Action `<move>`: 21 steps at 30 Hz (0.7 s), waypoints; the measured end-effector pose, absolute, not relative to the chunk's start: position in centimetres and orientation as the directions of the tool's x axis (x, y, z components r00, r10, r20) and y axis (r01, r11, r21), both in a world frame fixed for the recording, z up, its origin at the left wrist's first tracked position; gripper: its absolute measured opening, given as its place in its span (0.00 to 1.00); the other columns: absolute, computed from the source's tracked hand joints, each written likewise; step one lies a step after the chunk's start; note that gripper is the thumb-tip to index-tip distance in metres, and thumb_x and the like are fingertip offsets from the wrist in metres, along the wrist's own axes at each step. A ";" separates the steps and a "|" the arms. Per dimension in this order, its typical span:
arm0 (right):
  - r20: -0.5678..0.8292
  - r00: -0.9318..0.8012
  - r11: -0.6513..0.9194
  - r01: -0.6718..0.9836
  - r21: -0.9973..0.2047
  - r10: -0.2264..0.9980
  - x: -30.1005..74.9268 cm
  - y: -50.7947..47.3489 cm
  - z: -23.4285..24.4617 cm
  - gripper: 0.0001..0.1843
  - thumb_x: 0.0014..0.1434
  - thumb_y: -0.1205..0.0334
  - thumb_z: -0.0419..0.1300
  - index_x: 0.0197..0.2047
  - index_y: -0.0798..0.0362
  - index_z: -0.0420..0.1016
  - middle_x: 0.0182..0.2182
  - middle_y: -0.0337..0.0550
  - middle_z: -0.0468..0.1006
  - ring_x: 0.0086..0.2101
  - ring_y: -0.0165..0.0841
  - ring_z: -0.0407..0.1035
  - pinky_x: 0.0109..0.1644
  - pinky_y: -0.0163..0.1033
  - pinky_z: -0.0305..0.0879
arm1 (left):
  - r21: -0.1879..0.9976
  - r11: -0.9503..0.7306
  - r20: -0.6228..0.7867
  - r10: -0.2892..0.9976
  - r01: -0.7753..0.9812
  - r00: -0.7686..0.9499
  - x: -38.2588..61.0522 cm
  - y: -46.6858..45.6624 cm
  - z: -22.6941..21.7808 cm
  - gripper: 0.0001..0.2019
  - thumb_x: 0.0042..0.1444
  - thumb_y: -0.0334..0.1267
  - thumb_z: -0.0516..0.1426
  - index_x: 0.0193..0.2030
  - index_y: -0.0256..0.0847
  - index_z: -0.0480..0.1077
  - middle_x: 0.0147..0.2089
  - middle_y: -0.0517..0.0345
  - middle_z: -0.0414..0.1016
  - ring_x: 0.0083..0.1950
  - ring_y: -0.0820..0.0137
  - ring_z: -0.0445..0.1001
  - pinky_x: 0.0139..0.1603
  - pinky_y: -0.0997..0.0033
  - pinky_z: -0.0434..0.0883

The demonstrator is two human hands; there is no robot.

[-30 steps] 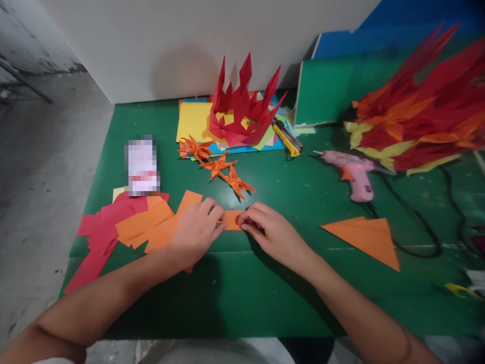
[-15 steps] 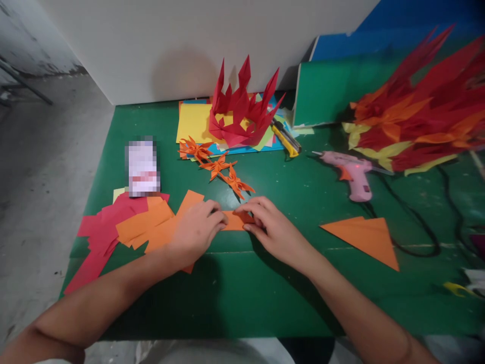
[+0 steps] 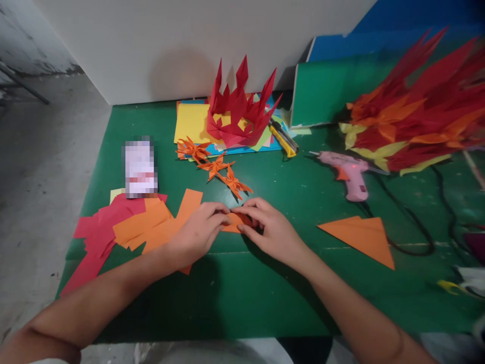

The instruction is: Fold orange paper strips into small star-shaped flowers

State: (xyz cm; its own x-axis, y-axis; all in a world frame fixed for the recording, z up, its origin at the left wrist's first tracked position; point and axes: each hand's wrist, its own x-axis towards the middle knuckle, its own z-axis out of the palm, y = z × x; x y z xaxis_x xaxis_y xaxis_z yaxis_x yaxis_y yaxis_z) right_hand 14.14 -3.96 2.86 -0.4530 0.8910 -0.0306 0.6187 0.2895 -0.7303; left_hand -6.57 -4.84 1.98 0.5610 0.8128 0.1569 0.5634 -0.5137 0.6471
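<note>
Near the middle of the green table (image 3: 265,303), a little toward its front edge, the person's two hands meet over a small orange paper (image 3: 235,223). The left hand (image 3: 197,235) pinches its left end with thumb and fingertips; the right hand (image 3: 273,230) closes on its right end, fingers curled over the top. The paper lies flat on the table between them, mostly hidden under the fingers.

Just beside the left hand, toward the left edge, lies a loose heap of orange strips (image 3: 151,225) over red strips (image 3: 96,240); the left wrist rests on part of it. Behind the hands sit three folded orange shapes (image 3: 214,166), and further back a spiky red paper piece (image 3: 238,114) on coloured sheets. A yellow utility knife (image 3: 283,139) and a pink glue gun (image 3: 348,174) lie to the right, well apart from the hands, and an orange triangle (image 3: 359,237) lies near the right forearm.

As I judge it, the paper is so small that a fingertip sliding sideways could skew a crease or tear it. A sweep of the left forearm could also drag the strips off the left edge.
</note>
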 end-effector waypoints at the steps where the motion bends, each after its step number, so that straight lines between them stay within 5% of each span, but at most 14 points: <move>1: -0.032 -0.448 0.287 0.624 -0.726 0.893 14.1 -4.0 2.9 0.13 0.58 0.66 0.57 0.47 0.50 0.74 0.36 0.42 0.69 0.29 0.28 0.64 0.31 0.35 0.64 | 0.661 -0.508 0.166 0.816 0.551 0.553 -6.5 -4.9 1.8 0.10 0.63 0.30 0.47 0.43 0.38 0.69 0.48 0.50 0.68 0.50 0.67 0.69 0.52 0.62 0.70; 16: 0.178 -0.379 0.395 0.635 -0.664 0.908 13.3 -4.4 1.7 0.06 0.60 0.67 0.56 0.37 0.53 0.74 0.33 0.43 0.74 0.32 0.31 0.68 0.34 0.35 0.63 | 0.654 -0.530 0.246 0.824 0.540 0.510 -6.4 -5.0 1.3 0.10 0.63 0.31 0.49 0.44 0.38 0.71 0.46 0.51 0.70 0.47 0.67 0.70 0.49 0.63 0.71; 21: 0.381 -0.444 0.584 0.658 -0.475 0.811 13.2 -4.9 1.4 0.08 0.62 0.67 0.55 0.37 0.54 0.76 0.30 0.43 0.75 0.32 0.31 0.66 0.36 0.36 0.63 | 0.631 -0.529 0.241 0.829 0.567 0.505 -6.4 -5.1 1.6 0.10 0.64 0.33 0.48 0.43 0.38 0.70 0.45 0.52 0.72 0.47 0.68 0.71 0.49 0.64 0.71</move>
State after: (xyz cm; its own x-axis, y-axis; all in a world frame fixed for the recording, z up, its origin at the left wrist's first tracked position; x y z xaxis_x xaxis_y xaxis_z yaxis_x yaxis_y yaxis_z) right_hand 13.21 -4.86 1.41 -0.4444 0.8108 0.3810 0.6584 0.5840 -0.4748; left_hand -6.38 -5.11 1.59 0.5052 0.8287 0.2409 0.5672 -0.5292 0.6311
